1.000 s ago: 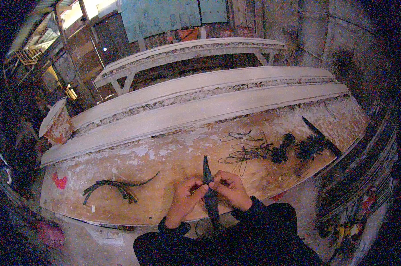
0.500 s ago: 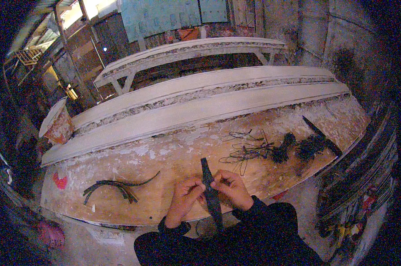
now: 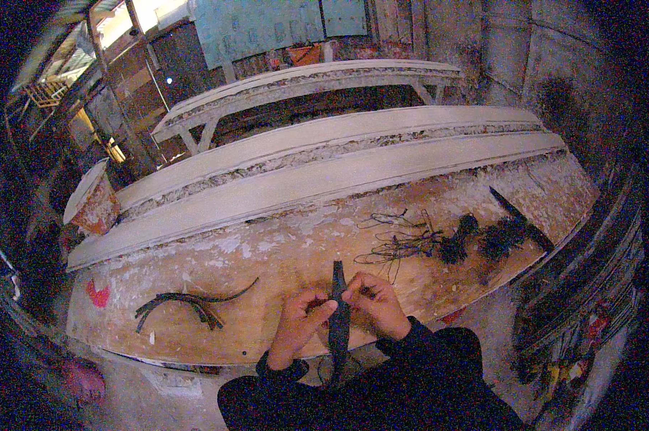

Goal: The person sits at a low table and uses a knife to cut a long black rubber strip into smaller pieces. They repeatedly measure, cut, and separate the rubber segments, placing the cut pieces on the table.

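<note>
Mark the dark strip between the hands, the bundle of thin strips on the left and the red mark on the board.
Dark strip (image 3: 339, 327): head view, on its wide lower part.
Bundle of thin strips (image 3: 175, 296): head view, on its curved upper part.
Red mark (image 3: 97, 296): head view, near its middle.

Dark tapered strip in both hands

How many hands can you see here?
2: the left hand at the dark strip's left edge, the right hand at its right. Others could be hidden in the dark margins.
</note>
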Demonstrator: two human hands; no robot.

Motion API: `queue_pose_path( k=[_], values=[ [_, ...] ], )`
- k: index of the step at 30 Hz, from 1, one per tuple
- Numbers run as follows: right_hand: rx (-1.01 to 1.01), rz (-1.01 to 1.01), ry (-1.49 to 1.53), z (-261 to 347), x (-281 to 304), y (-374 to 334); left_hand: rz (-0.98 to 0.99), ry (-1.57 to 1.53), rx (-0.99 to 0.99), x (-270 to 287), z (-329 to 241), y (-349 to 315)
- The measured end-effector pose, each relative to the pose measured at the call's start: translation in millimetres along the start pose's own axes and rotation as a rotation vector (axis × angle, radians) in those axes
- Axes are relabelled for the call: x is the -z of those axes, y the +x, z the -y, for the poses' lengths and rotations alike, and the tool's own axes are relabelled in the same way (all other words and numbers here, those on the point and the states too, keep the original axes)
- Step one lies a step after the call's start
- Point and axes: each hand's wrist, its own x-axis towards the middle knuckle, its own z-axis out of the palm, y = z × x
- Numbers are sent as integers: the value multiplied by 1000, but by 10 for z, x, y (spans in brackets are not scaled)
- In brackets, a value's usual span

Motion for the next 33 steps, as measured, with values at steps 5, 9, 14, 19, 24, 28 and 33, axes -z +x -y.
queue_pose_path(
  k=[5,9,14,19,24,28,33],
  values=[
    [4,83,-92,60,-21,-13,40,-224,58,-5,-56,31],
    [-47,79,-9,43,-15,-11,44,-267,114,34,-14,28],
    [-19,70,-85,-8,8,7,29,-251,100,26,15,38],
    [-43,61,109,-24,-6,1,15,-244,103,28,-10,26],
    [-102,28,223,-16,-28,9,-7,-243,88,30,24,28],
    [-51,21,-40,12,-7,9,13,-273,101,36,10,42],
    [-101,21,-29,46,-11,3,-35,87,90,18,-72,3]
  ],
)
